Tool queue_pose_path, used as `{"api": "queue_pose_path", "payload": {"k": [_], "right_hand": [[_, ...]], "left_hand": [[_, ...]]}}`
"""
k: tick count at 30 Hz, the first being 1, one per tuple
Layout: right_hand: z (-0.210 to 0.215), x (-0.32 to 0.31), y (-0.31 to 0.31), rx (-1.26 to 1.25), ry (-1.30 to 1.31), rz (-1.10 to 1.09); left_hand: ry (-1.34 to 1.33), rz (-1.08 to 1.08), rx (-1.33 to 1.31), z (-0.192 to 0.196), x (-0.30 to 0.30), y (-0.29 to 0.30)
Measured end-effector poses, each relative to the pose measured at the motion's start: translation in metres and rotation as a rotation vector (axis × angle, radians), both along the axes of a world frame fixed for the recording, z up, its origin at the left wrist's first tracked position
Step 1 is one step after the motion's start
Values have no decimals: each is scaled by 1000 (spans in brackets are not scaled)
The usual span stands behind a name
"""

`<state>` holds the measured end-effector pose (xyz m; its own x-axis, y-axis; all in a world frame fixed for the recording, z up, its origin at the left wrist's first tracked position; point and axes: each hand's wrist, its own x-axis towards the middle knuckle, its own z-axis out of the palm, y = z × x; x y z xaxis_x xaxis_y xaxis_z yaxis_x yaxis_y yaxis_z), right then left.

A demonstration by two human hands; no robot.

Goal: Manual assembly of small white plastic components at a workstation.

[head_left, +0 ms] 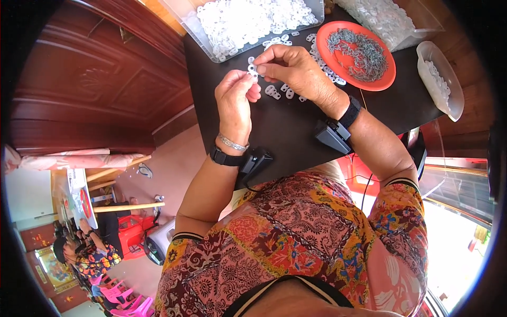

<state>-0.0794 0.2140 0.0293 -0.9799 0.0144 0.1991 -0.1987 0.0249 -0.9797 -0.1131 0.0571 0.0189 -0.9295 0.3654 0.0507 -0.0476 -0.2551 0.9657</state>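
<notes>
My left hand is closed in a pinch on a small white plastic tab with holes, held above the dark table. Against the tab's upper right side, the fingertips of my right hand are pressed together; whatever they pinch is too small to make out. Loose white tabs lie on the table just below the hands, and more are scattered behind the right hand. A clear bin heaped with the same tabs stands beyond both hands. To the right, an orange-red plate bears a pile of tiny grey pieces.
At the far right of the table are a clear container of translucent pieces and a scoop-shaped tray with small whitish pieces. Black devices are strapped to both wrists. Another person sits at the lower left, near pink chairs.
</notes>
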Motion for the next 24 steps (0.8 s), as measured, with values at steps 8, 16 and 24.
{"api": "queue_pose_path", "payload": {"k": [8,16,24], "right_hand": [[-2,-1,1,-15,-2,-29],[0,0,0,11,7,-11],[-2,3,-9,98,162,-52]], "left_hand": [[11,17,-27,1,0,1],[16,12,-28,0,-1,-1],[8,-18,71,2,1,1]]}}
